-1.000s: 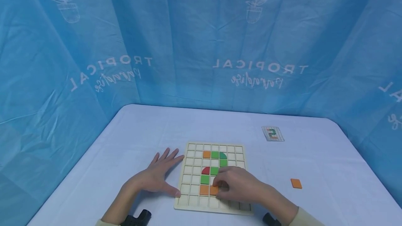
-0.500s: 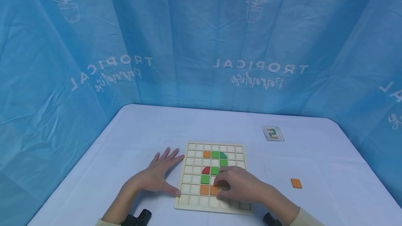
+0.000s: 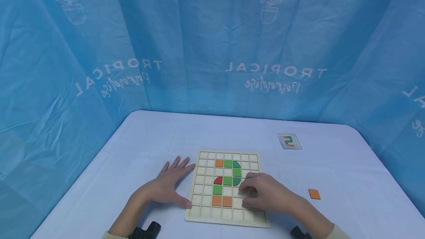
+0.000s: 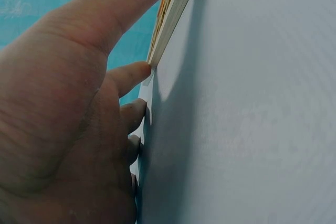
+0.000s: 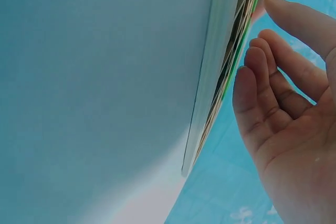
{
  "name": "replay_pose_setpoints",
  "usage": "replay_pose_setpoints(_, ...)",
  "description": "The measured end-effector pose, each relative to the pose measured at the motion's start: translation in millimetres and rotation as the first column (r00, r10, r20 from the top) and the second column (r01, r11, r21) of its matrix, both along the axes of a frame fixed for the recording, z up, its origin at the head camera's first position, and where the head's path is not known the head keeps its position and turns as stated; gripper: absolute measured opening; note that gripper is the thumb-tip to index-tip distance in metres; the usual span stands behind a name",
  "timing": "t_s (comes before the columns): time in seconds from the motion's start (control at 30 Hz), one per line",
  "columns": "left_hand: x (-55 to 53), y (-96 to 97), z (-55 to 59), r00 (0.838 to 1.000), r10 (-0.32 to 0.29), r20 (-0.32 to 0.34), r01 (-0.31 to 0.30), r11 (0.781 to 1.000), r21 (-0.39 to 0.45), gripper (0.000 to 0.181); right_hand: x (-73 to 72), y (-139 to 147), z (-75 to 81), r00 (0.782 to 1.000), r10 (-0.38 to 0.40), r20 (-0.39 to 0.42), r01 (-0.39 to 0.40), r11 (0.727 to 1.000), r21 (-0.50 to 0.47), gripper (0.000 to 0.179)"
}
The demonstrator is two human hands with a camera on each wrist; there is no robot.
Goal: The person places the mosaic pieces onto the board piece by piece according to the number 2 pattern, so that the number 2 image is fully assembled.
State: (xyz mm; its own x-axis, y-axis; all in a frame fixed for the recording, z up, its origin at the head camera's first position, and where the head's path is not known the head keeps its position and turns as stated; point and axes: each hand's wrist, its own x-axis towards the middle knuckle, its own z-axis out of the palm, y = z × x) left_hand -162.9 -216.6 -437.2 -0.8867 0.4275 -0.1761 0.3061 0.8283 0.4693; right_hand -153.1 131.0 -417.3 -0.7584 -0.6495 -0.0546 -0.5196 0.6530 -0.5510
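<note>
A pale wooden grid board (image 3: pixel 205 212) lies on the white table, with green, orange and red tiles set in some cells. My left hand (image 3: pixel 164 185) is spread at the board's left side, its thumb and forefinger touching the edge, as the left wrist view (image 4: pixel 63 93) also shows. Over the right part of the board is my right hand (image 3: pixel 265 193), fingers loosely bent, thumb and fingertips apart with nothing between them. Two orange tiles (image 3: pixel 227 201) sit side by side in a lower row. In the right wrist view the right hand (image 5: pixel 294 103) hovers above the board (image 5: pixel 210 77).
A loose orange tile (image 3: pixel 314 194) lies on the table to the right of the board. Farther back is a small pattern card (image 3: pixel 289 141) with a printed grid. A blue curtain (image 3: pixel 212 47) hangs behind and beside the table.
My right hand has let go of the second orange tile, which stays in its cell, and has moved right. A dark green rounded tile is now uncovered. The left hand stays put.
</note>
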Motion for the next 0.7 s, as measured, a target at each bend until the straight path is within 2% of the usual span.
replay_pose_setpoints(0.13,0.4,-0.7,-0.3,1.000,-0.003,0.001,0.003,1.000,0.007,0.121,2.0,12.5,4.2,1.000,-0.027,0.013,0.027,1.000,-0.014,0.021)
replay_pose_setpoints(0.37,0.2,-0.7,-0.3,1.000,-0.007,-0.006,0.007,1.000,0.005,0.121,4.6,37.6,8.4,0.998,-0.057,-0.026,0.056,0.998,-0.028,0.022)
replay_pose_setpoints(0.7,-0.3,0.4,-0.1,1.000,-0.007,-0.002,0.007,1.000,0.003,0.121,7.3,72.8,7.6,0.987,-0.152,-0.057,0.151,0.988,-0.009,0.027)
